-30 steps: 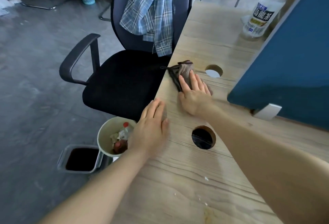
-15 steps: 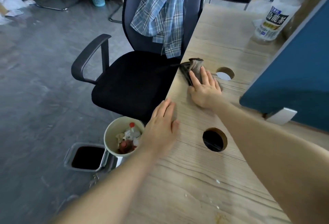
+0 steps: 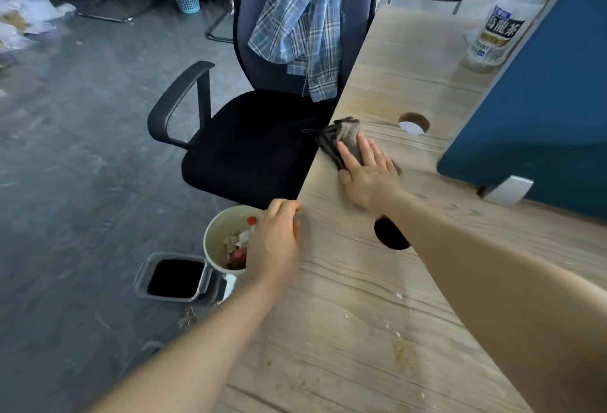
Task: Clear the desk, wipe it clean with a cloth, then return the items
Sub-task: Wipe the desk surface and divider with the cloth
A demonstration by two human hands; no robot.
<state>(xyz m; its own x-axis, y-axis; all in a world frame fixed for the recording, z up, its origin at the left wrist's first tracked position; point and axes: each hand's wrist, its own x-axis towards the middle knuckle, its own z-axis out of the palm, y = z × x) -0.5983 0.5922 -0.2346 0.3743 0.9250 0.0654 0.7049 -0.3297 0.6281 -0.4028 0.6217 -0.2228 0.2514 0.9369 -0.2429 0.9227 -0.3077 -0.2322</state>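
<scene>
A grey-brown cloth (image 3: pixel 345 133) lies bunched on the wooden desk (image 3: pixel 361 284) close to its left edge. My right hand (image 3: pixel 368 176) presses flat on the near part of the cloth, fingers straight and spread. My left hand (image 3: pixel 276 241) sits at the desk's left edge, nearer to me, with its fingers bent and the thumb against the wood; it holds nothing that I can see. Pale crumbs (image 3: pixel 400 353) are scattered on the desk close to me. A clear bottle with a printed label (image 3: pixel 496 34) stands at the far end.
A blue partition (image 3: pixel 542 100) borders the desk on the right. Two round cable holes (image 3: pixel 414 121) (image 3: pixel 391 237) open in the top. A black office chair (image 3: pixel 249 149) with a plaid shirt (image 3: pixel 302 18) stands left. Below the edge are a full waste bin (image 3: pixel 216 235) and a floor box (image 3: pixel 174 276).
My left hand slid from flat on the desk top to the left edge and its fingers bent. My right hand stays pressed on the cloth.
</scene>
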